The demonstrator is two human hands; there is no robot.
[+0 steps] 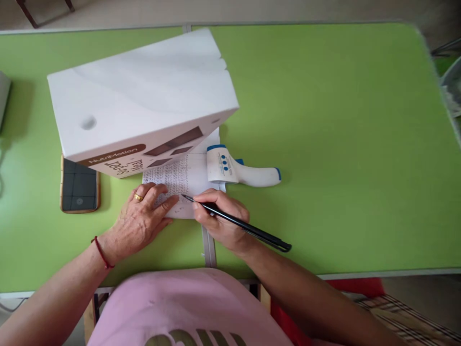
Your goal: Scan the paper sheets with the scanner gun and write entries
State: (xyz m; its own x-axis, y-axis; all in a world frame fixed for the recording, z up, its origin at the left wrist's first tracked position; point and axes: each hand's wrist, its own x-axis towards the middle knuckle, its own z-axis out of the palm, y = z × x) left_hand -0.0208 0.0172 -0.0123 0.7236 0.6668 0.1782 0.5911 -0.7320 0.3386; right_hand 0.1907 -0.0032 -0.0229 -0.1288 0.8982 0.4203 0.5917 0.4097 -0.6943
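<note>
My right hand (224,218) grips a black pen (248,227), its tip at the paper near my left fingers. Beneath both hands lies a white sheet of paper (197,175) covered with rows of small handwriting. My left hand (144,216), wearing a ring and a red wrist cord, rests with fingers spread on the sheet's lower left part. A white and blue infrared thermometer (245,170) lies on the paper's right side, its handle reaching onto the table. The paper's upper part is hidden behind a large white box (144,91).
Left of my hand a phone (79,187) in a brown-edged case lies on the green table (334,144). The big box stands just beyond my hands. Part of a grey object (4,98) shows at the left edge. A seam runs across the table near the paper.
</note>
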